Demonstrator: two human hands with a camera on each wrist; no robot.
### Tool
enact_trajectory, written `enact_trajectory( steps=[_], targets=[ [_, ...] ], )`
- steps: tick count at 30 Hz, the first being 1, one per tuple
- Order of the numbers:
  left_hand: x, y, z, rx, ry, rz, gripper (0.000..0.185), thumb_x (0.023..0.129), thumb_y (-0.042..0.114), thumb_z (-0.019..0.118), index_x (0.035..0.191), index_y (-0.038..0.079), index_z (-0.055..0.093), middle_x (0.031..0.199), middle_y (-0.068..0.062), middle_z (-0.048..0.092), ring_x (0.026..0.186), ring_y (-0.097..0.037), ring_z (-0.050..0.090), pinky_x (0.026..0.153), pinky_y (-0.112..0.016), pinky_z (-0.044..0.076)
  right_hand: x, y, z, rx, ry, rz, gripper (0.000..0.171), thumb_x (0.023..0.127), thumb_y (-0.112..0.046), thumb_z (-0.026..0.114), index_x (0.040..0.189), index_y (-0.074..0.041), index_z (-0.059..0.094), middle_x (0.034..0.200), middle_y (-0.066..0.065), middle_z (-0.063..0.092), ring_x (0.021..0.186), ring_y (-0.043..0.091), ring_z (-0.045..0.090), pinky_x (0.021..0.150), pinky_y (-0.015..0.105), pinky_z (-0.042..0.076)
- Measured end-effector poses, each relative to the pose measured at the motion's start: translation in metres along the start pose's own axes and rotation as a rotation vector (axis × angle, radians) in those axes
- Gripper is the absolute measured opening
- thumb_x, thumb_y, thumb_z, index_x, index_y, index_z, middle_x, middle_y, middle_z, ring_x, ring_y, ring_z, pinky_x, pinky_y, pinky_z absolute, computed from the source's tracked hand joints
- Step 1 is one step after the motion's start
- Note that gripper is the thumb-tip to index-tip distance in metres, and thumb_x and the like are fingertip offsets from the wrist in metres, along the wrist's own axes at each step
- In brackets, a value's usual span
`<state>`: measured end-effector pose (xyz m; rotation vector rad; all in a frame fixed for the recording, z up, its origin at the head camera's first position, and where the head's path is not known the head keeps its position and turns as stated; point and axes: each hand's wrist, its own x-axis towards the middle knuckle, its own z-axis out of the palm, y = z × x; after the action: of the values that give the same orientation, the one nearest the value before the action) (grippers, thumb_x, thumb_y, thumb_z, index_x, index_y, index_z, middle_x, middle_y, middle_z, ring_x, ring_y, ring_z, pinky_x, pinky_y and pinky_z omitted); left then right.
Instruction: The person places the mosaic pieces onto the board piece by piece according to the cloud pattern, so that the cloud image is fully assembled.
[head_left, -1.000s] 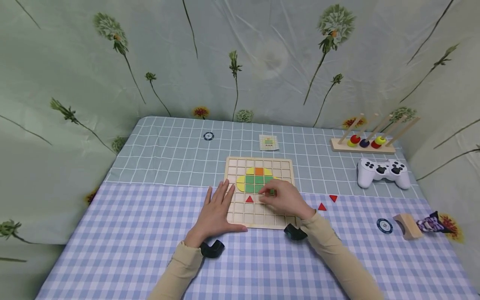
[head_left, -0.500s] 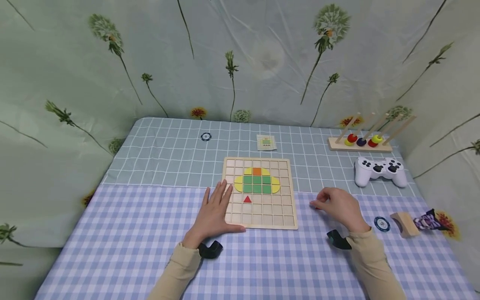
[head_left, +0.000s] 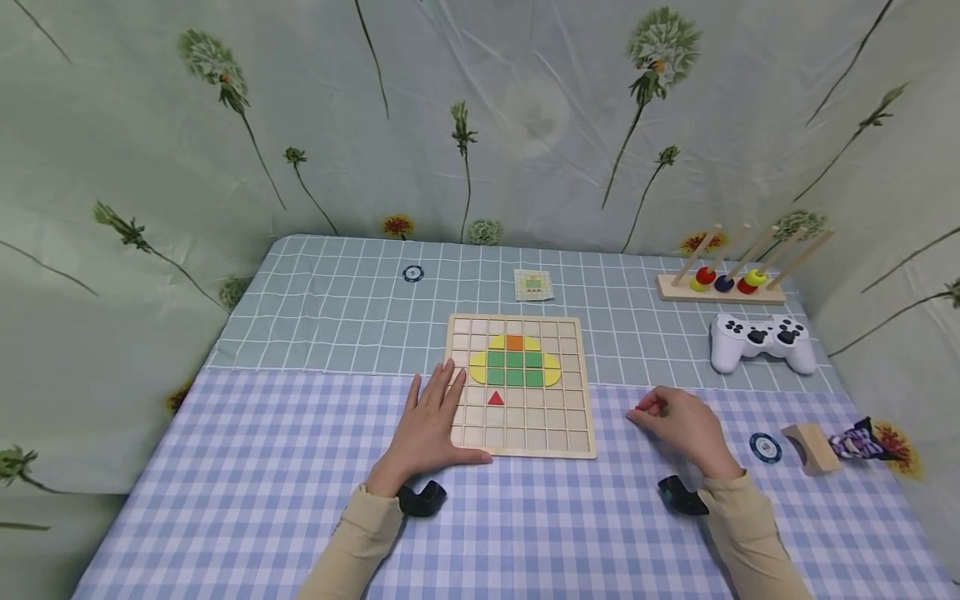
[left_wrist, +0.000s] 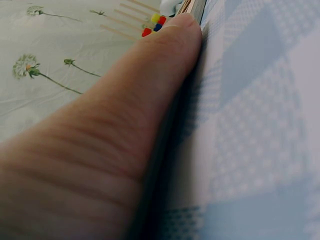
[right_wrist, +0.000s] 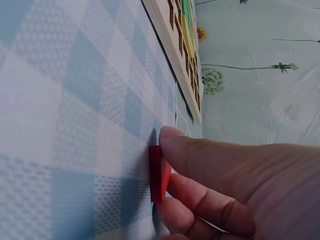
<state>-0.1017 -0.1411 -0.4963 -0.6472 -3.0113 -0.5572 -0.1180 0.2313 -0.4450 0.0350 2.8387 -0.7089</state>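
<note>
The square wooden grid board lies mid-table, with green tiles, yellow curved tiles, an orange tile and a red triangle tile in its cells. My left hand rests flat with fingers spread over the board's left edge, its thumb along the front edge. To the board's right, my right hand pinches a red triangle tile between thumb and fingers, low over the checked cloth. A second loose red tile cannot be made out from the one pinched.
A pattern card lies behind the board, a poker chip to its left. Toward the right are a peg stand with beads, a white game controller, another chip, a wooden arch block and a purple wrapped packet.
My right hand has left the board and moved right to the loose red triangles, where it now pinches one. My left hand has stayed in place.
</note>
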Motion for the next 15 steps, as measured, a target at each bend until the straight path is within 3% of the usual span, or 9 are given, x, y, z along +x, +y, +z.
enact_trajectory(
  steps=[10, 15],
  targets=[
    [-0.0003, 0.001, -0.0008, -0.008, -0.006, -0.006, 0.128, 0.061, 0.083, 0.06, 0.153, 0.007, 0.013, 0.158, -0.011, 0.005, 0.143, -0.024, 0.0, 0.112, -0.048, -0.004, -0.0002, 0.0004, 0.0065, 0.056, 0.028, -0.097, 0.015, 0.079, -0.017, 0.078, 0.084, -0.01, 0.066, 0.073, -0.002, 0.057, 0.065, 0.017, 0.046, 0.057, 0.032, 0.033],
    [-0.0006, -0.0004, -0.0008, -0.006, -0.003, -0.003, 0.128, 0.061, 0.084, 0.058, 0.153, 0.007, 0.013, 0.158, -0.011, 0.005, 0.143, -0.024, 0.0, 0.112, -0.047, -0.004, -0.0004, 0.0004, 0.01, 0.106, 0.095, -0.134, 0.016, 0.076, -0.014, 0.079, 0.083, -0.009, 0.065, 0.069, -0.002, 0.056, 0.06, 0.017, 0.044, 0.054, 0.03, 0.033]
  ],
)
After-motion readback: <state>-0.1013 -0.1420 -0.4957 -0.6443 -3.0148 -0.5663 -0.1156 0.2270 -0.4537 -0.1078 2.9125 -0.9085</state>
